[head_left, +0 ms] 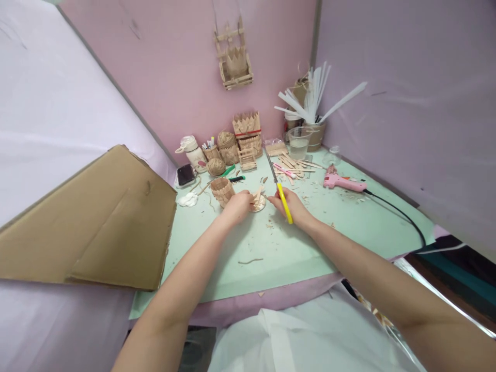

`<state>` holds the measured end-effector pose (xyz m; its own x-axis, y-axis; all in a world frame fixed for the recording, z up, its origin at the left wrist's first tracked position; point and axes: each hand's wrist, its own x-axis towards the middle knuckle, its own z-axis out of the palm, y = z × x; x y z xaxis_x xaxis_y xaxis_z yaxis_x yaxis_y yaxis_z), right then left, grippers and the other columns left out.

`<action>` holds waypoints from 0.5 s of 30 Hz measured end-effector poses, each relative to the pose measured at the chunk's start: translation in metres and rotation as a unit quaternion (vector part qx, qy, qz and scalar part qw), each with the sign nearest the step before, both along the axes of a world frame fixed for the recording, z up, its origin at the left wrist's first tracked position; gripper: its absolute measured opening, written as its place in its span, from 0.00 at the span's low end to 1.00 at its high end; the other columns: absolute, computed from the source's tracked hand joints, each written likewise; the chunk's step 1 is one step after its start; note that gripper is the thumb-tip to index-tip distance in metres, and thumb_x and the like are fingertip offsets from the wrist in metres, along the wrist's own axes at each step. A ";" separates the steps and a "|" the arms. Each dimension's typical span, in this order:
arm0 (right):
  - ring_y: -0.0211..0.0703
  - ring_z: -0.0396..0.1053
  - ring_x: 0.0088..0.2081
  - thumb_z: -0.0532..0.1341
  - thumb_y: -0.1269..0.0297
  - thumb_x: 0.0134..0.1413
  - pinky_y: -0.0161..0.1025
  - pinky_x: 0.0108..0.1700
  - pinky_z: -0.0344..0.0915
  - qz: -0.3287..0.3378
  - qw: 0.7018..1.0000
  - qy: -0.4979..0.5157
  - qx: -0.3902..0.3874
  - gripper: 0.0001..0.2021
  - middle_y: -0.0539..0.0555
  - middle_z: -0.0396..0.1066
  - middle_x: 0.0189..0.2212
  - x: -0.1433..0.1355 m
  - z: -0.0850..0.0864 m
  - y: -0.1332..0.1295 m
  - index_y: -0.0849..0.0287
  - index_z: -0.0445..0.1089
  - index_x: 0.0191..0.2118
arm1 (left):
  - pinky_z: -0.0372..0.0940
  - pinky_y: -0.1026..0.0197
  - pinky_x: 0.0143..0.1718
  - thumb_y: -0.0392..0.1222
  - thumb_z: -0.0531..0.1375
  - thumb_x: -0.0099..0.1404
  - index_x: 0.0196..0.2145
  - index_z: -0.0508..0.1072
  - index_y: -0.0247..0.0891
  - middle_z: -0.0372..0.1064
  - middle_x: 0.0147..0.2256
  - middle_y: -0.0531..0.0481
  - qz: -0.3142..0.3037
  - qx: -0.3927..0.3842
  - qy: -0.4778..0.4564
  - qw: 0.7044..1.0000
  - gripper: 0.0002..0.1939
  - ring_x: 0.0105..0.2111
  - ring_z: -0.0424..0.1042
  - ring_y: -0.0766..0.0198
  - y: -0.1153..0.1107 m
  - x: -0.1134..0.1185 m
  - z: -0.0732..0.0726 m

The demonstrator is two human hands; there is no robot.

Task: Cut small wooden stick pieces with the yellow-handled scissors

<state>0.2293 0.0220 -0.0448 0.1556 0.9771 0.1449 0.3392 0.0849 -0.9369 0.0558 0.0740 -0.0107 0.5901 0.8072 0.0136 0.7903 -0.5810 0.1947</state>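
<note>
one pair of scissors, many loose sticks

curled around the scissors, the right hand has their blades pointing away, toward the loose sticks; a careless swing could scatter them. the left hand is at a small round disc with pale stick pieces; whether its fingertips pinch one, i cannot tell. the stick-clad cup stands just beside that hand, so a sideways jerk might tip it.
</note>
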 end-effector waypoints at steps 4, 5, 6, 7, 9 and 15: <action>0.36 0.54 0.21 0.60 0.51 0.42 0.34 0.24 0.52 0.015 1.000 0.021 -0.006 0.15 0.44 0.56 0.16 0.001 0.002 -0.002 0.55 0.55 0.25 | 0.51 0.63 0.30 0.34 0.57 0.51 0.18 0.67 0.37 0.58 0.23 0.50 -0.006 -0.032 -0.118 0.993 0.06 0.25 0.56 0.65 0.006 -0.003 -0.012; 0.35 0.54 0.21 0.60 0.51 0.42 0.34 0.24 0.52 0.019 1.000 0.024 -0.006 0.15 0.44 0.56 0.16 0.001 0.002 -0.002 0.55 0.55 0.25 | 0.50 0.63 0.29 0.32 0.58 0.50 0.17 0.66 0.37 0.57 0.22 0.51 -0.008 -0.039 -0.151 0.988 0.07 0.24 0.55 0.65 0.006 -0.004 -0.014; 0.35 0.54 0.20 0.60 0.51 0.41 0.34 0.24 0.51 0.021 0.999 0.028 -0.007 0.15 0.43 0.55 0.16 0.001 0.002 -0.002 0.55 0.55 0.25 | 0.49 0.64 0.29 0.31 0.58 0.49 0.16 0.66 0.37 0.56 0.22 0.51 -0.008 -0.049 -0.179 0.983 0.08 0.23 0.54 0.65 0.006 -0.004 -0.015; 0.35 0.53 0.20 0.60 0.51 0.41 0.34 0.23 0.51 0.022 0.999 0.032 -0.009 0.16 0.43 0.55 0.16 0.000 0.002 -0.002 0.55 0.55 0.25 | 0.49 0.64 0.29 0.30 0.59 0.49 0.15 0.66 0.37 0.55 0.21 0.52 -0.006 -0.062 -0.202 0.977 0.09 0.23 0.53 0.66 0.006 -0.004 -0.015; 0.35 0.53 0.20 0.61 0.51 0.41 0.33 0.22 0.51 0.023 0.999 0.040 -0.020 0.16 0.43 0.55 0.16 -0.001 0.002 -0.002 0.55 0.55 0.25 | 0.47 0.64 0.28 0.28 0.59 0.48 0.14 0.66 0.37 0.54 0.21 0.52 0.003 -0.094 -0.237 0.967 0.10 0.22 0.53 0.66 0.007 -0.004 -0.015; 0.34 0.53 0.20 0.60 0.51 0.41 0.33 0.21 0.51 0.031 0.998 0.047 -0.042 0.15 0.43 0.55 0.17 0.000 0.003 -0.003 0.55 0.55 0.26 | 0.47 0.64 0.28 0.26 0.60 0.46 0.15 0.66 0.37 0.55 0.21 0.53 0.028 -0.132 -0.260 0.956 0.11 0.23 0.52 0.66 0.007 -0.002 -0.007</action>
